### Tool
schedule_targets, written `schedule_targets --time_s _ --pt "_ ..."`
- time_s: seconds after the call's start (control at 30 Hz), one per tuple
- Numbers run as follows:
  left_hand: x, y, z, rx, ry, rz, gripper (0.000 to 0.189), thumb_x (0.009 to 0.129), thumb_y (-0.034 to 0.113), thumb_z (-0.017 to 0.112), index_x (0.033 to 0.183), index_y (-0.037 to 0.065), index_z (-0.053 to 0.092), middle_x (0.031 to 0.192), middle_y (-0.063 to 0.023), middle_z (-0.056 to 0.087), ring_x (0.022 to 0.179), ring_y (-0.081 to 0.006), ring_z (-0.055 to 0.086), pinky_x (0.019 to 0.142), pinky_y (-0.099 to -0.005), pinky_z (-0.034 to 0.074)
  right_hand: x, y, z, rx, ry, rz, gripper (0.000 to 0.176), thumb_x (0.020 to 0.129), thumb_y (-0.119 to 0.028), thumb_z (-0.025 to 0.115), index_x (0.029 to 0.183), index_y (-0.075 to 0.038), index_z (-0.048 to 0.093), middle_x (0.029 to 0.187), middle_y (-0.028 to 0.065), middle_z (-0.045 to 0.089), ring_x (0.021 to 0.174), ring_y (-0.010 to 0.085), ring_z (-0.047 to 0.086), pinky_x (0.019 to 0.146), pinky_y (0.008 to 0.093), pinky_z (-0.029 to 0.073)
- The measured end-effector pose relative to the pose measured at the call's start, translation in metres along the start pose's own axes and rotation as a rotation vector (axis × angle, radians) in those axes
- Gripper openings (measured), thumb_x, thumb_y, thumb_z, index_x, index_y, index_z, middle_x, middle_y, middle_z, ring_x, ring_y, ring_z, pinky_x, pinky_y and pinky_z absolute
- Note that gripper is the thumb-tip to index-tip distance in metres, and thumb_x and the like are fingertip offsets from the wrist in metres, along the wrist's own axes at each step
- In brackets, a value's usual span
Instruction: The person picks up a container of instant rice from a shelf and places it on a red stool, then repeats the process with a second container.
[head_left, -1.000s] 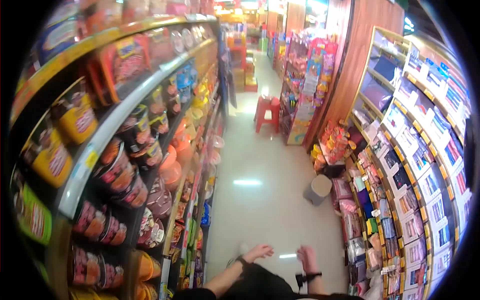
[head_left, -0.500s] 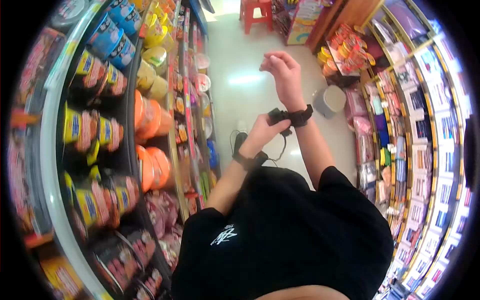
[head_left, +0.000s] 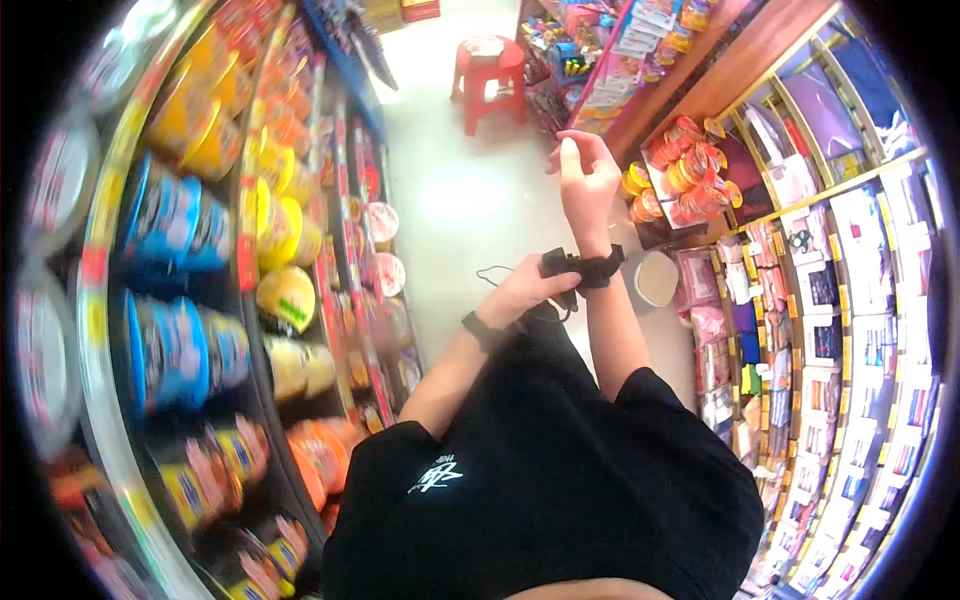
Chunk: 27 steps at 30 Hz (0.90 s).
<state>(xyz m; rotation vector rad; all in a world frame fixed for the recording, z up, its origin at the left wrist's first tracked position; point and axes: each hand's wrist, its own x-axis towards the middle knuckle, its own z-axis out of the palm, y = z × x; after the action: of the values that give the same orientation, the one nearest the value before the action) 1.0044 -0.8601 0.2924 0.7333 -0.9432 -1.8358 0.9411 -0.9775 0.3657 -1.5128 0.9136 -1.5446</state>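
My left hand, with a black band on its wrist, is closed around a small black box-shaped device at my right wrist. The thumb lies along its near side. A black strap goes round the right wrist, against the device. My right hand reaches forward above the floor with loosely bent fingers and nothing visible in them. A thin dark cable loops near my left hand; its ends are hidden.
Shelves of blue instant noodle tubs and yellow tubs run along my left. On the right are racks of packaged textiles. A grey bin, a red stool and a stand of red-orange cups are ahead.
My view has moved forward along the aisle; the stool and bin now appear nearer. My left hand keeps its grip on the device while the right hand stays stretched forward.
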Motion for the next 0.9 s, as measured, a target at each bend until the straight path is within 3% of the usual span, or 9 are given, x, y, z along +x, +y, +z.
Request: schedule_targets --time_s 0.03,0.3,0.47,0.53,0.67,0.8,0.9 --pt "0.018 0.006 -0.011 0.015 -0.020 -0.039 0.027 0.085 0.018 0.063 0.102 -0.002 0.056 0.088 -0.0088 0.064 0.070 -0.0179 0.064 0.065 -0.0292 0.053 0.013 0.015 -0.003 0.126 0.014 0.144 0.012 0.088 -0.007 0.053 0.095 0.001 0.060 0.071 0.0040 0.060 0.062 0.0109 0.058 0.059 0.0230 0.047" --pt "0.189 0.056 -0.102 0.178 -0.141 -0.195 0.028 0.084 0.017 0.064 0.103 -0.002 0.056 0.085 -0.0100 0.064 0.071 -0.0165 0.064 0.065 -0.0277 0.053 0.157 0.126 -0.014 0.648 0.169 0.387 0.016 0.090 -0.012 0.053 0.098 0.001 0.058 0.074 0.0033 0.057 0.065 0.0110 0.056 0.060 0.0256 0.048" --pt "0.283 0.115 -0.133 0.256 -0.147 -0.183 0.022 0.080 0.020 0.068 0.088 0.001 0.062 0.077 -0.0061 0.067 0.069 -0.0113 0.063 0.060 -0.0236 0.049 0.271 0.169 -0.011 0.919 0.134 0.420 0.017 0.090 -0.014 0.052 0.102 -0.001 0.054 0.073 0.0016 0.054 0.066 0.0117 0.053 0.062 0.0290 0.047" --pt "0.308 0.135 -0.151 0.258 -0.138 -0.191 0.021 0.080 0.021 0.068 0.084 0.001 0.063 0.074 -0.0055 0.066 0.067 -0.0107 0.062 0.059 -0.0236 0.049 0.300 0.181 0.001 1.038 0.147 0.509 0.015 0.091 -0.017 0.050 0.102 -0.006 0.053 0.070 -0.0013 0.048 0.062 0.0103 0.047 0.061 0.0282 0.042" --pt "0.347 0.169 -0.197 0.210 -0.040 -0.231 0.022 0.079 0.021 0.068 0.083 0.001 0.062 0.069 -0.0020 0.062 0.062 -0.0074 0.057 0.057 -0.0230 0.046 0.367 0.220 0.043 1.229 0.079 0.617 0.012 0.092 -0.017 0.048 0.098 -0.010 0.055 0.066 -0.0029 0.042 0.059 0.0083 0.041 0.059 0.0245 0.038" --pt "0.384 0.217 -0.266 0.292 0.001 -0.162 0.025 0.081 0.011 0.066 0.098 -0.005 0.057 0.078 -0.0071 0.062 0.065 -0.0121 0.060 0.059 -0.0251 0.049 0.435 0.275 0.105 1.362 -0.006 0.630 0.014 0.092 -0.018 0.047 0.095 -0.008 0.056 0.065 -0.0016 0.041 0.058 0.0098 0.041 0.058 0.0255 0.038" --pt "0.408 0.252 -0.317 0.296 0.033 -0.131 0.024 0.080 0.015 0.067 0.093 -0.004 0.059 0.074 -0.0054 0.062 0.063 -0.0103 0.059 0.057 -0.0251 0.048 0.484 0.286 0.164 1.173 0.119 0.705 0.013 0.092 -0.018 0.048 0.097 -0.006 0.052 0.063 0.0001 0.042 0.054 0.0116 0.041 0.055 0.0284 0.039"
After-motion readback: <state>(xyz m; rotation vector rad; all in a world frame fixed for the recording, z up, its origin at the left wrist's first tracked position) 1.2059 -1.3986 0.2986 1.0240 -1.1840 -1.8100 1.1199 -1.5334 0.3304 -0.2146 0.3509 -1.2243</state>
